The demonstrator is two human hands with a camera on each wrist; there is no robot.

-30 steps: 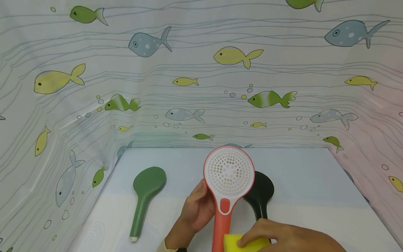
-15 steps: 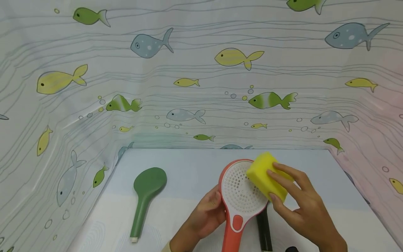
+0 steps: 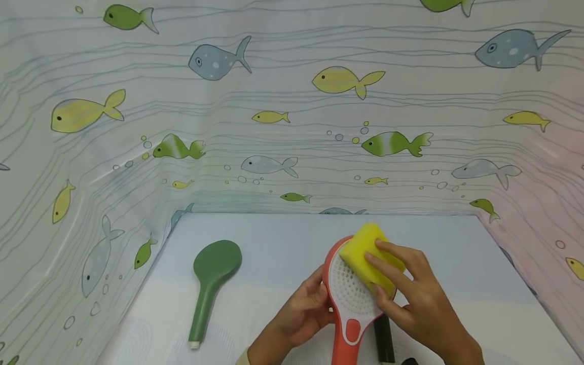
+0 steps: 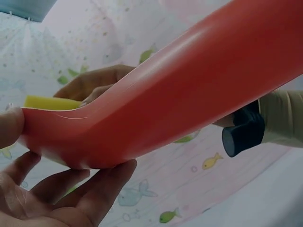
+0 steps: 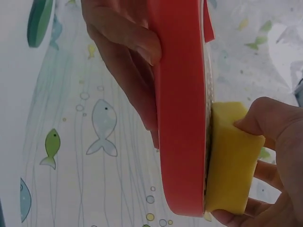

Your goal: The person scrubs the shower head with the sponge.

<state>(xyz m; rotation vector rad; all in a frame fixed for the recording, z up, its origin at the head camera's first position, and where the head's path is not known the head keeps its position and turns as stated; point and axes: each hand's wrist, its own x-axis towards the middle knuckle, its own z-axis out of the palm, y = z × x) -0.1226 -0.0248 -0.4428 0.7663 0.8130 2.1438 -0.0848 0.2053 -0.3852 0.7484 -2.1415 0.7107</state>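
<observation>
The left hand (image 3: pixel 303 309) grips the red shower head (image 3: pixel 353 299) from behind, fingers (image 5: pixel 137 45) curled around the rim, and holds it tilted above the surface (image 3: pixel 274 253). The right hand (image 3: pixel 410 304) grips the yellow sponge (image 3: pixel 365 256), thumb on one side and fingers (image 3: pixel 388 263) across the other, and presses it flat against the upper part of the white perforated face (image 3: pixel 349 291). A black shower head (image 3: pixel 384 339) lies on the surface directly behind the red one, mostly hidden. A green shower head (image 3: pixel 210 279) lies face down, well apart to the left. A fish-patterned curtain (image 3: pixel 292 111) encloses the surface.
</observation>
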